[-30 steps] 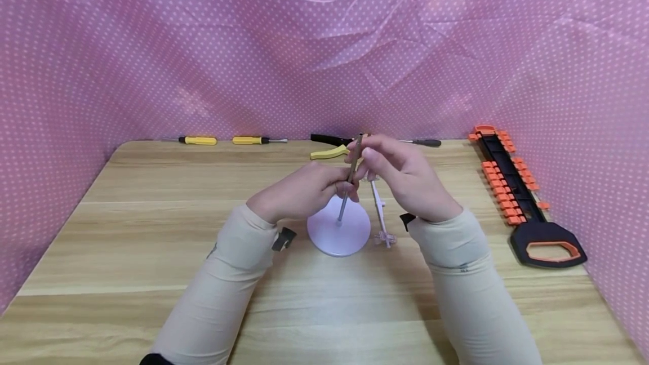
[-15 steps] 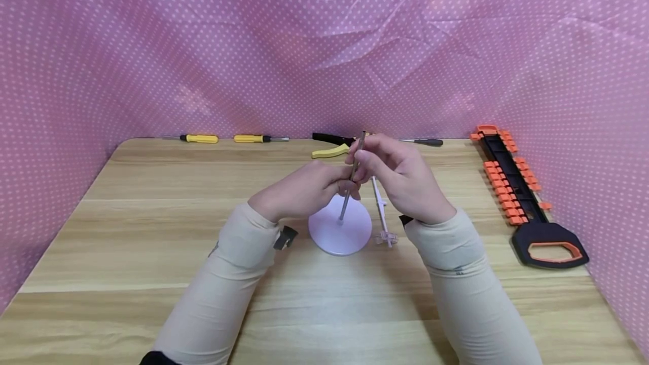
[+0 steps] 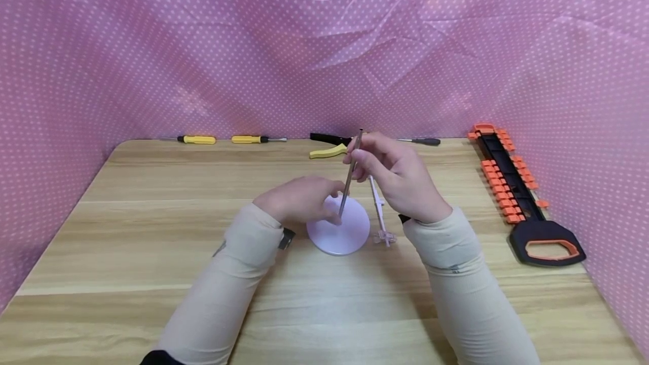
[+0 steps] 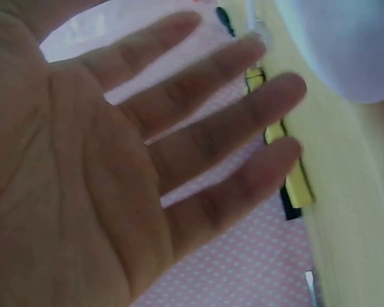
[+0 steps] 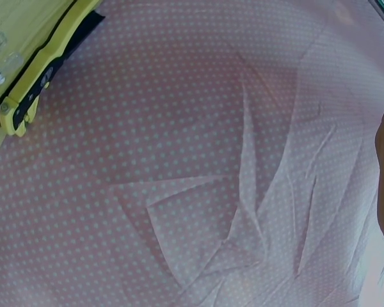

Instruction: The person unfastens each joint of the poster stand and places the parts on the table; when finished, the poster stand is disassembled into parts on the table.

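Note:
My right hand [image 3: 403, 176] pinches a thin metal rod [image 3: 350, 173] near its upper part; the rod leans slightly right. Its lower end comes down over the middle of a round white disc [image 3: 350, 235] on the table. Beside the rod, my left hand [image 3: 304, 199] reaches over the disc's left part, thumb low by the rod's lower end. The left wrist view shows this hand's fingers [image 4: 243, 121] straight and spread, with nothing in the palm. Right of the disc lies a slim white plastic stem [image 3: 379, 207] with a clear plastic piece [image 3: 385, 237] at its near end.
Along the back edge lie two yellow-handled screwdrivers [image 3: 199, 139], yellow-and-black pliers [image 3: 327, 152] and a dark-handled tool [image 3: 426, 141]. A black rack with orange clips [image 3: 517, 179] lies at the right. Pink dotted cloth [image 3: 253, 55] hangs round the table.
My left hand has let go of the rod and moved down and slightly left, its fingers opening. The right hand keeps its pinch on the rod, almost in place.

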`<action>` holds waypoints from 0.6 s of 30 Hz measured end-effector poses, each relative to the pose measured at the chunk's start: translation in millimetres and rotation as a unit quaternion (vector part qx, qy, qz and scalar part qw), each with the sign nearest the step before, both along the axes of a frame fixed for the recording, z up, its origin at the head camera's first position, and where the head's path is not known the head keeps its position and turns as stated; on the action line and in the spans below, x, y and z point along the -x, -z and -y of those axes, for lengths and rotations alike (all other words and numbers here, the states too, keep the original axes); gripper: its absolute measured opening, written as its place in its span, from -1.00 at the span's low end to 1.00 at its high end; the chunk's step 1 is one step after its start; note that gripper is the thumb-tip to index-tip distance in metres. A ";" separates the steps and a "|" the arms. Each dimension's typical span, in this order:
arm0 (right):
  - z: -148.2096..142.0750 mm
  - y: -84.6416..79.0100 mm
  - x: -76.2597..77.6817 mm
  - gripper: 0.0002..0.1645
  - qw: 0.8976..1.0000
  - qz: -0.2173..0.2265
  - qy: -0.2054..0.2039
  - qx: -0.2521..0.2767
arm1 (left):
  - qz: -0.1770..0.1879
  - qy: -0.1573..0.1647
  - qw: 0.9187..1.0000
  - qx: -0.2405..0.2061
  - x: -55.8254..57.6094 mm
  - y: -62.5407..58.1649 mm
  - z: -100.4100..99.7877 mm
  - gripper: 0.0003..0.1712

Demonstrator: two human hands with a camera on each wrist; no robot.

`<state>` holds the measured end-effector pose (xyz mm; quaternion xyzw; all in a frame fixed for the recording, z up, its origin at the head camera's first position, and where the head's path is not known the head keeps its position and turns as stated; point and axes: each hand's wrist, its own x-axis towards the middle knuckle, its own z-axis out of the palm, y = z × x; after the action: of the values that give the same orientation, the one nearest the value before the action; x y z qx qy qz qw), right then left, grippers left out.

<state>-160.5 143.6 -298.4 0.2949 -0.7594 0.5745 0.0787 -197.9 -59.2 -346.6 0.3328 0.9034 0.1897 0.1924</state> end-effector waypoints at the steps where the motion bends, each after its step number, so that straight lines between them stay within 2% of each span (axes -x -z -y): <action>1: 0.2 0.0 0.2 -0.86 1.000 0.000 -0.001 0.001 | 0.004 -0.005 1.000 0.011 0.8 2.7 -0.2 -0.37; 9: 0.5 0.2 1.0 -0.85 1.000 -0.001 -0.006 -0.004 | 0.016 -0.031 0.998 0.061 2.8 20.5 -5.6 0.03; 14: 0.4 1.1 0.8 -0.84 1.000 -0.001 -0.008 -0.007 | 0.002 -0.031 0.996 0.082 2.5 26.6 -7.9 0.14; 18: 0.4 2.3 0.4 -0.84 1.000 0.002 -0.006 -0.012 | 0.005 -0.034 0.995 0.090 1.9 28.6 -8.0 0.20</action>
<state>-160.9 143.2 -300.7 0.2987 -0.7648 0.5665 0.0701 -199.8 -51.3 -375.2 0.2820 0.9268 0.1161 0.2191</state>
